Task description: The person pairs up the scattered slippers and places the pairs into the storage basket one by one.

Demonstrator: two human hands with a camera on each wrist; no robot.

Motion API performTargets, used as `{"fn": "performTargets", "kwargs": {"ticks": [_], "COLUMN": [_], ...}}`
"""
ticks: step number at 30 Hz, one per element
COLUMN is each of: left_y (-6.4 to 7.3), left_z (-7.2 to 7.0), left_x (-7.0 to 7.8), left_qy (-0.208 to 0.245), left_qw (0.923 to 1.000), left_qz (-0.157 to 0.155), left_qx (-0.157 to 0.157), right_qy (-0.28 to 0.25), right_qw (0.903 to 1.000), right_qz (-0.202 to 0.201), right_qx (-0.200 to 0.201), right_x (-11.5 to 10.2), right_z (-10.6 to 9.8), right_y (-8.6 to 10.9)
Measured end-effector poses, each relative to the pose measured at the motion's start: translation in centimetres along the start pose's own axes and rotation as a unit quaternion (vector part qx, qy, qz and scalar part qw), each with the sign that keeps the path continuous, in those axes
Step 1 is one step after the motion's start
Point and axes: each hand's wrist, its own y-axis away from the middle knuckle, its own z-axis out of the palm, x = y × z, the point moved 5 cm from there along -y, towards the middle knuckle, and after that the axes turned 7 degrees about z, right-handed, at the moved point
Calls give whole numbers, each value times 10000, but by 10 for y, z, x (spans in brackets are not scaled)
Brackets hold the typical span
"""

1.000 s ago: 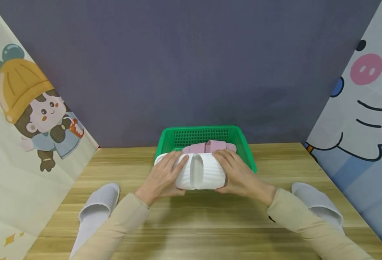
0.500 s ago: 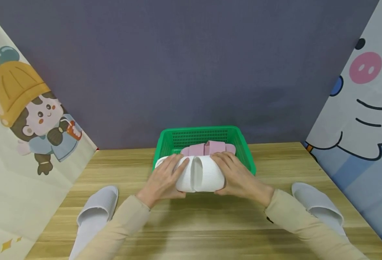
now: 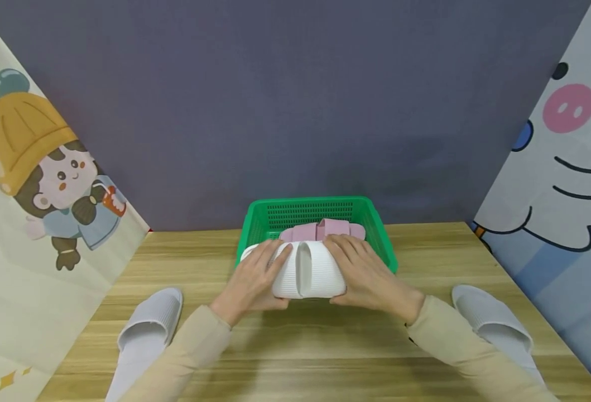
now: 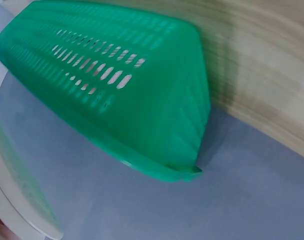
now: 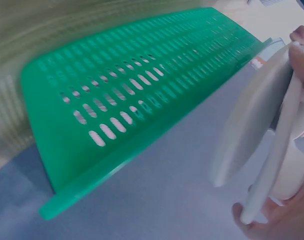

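Both my hands hold a pair of white slippers (image 3: pixel 326 272) with ribbed straps, in front of and above the near side of a green plastic basket (image 3: pixel 311 200). My left hand (image 3: pixel 255 277) grips the left end, thumb on the near side. On the right end lies my right hand (image 3: pixel 370 277), its fingers over the top and its thumb below. The right wrist view shows the slippers' (image 5: pixel 252 117) two soles close together, with fingers at both ends. Inside the basket sit pink slippers (image 3: pixel 332 227), partly hidden behind the white ones.
On the wooden tabletop (image 3: pixel 320 357), a light grey slipper (image 3: pixel 152 318) lies at the left and another (image 3: pixel 493 315) at the right, partly behind my sleeves. A dark grey wall (image 3: pixel 295 100) rises behind the basket. Cartoon-printed sheets (image 3: pixel 9 290) flank the table.
The gap between the two white slippers looks slightly narrower, and my right hand sits a touch further left. The basket and the grey slippers stay in place.
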Motion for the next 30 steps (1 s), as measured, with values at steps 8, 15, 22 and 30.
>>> {"fn": "performTargets", "kwargs": {"ticks": [8,15,22,30], "left_y": [-7,-6,-5,0], "left_z": [-4,-3,-10,-26], "left_x": [-1,-1,4,17], "left_qy": [10,118,183,162], "left_qw": [9999,9993,9987,9995], "left_qz": [-71,-117,82,237], "left_qx": [-129,-321,-475,-160], "right_qy": [85,-265,-530,-632], "right_qw": [9997,9989,9971,9959], "right_qz": [-21,-23,215,311], "right_qx": [246,391,492,562], "right_x": [-1,0,6,15], "right_z": [-3,-5,-3,-7], "right_y": [-5,-5,-6,-5]}}
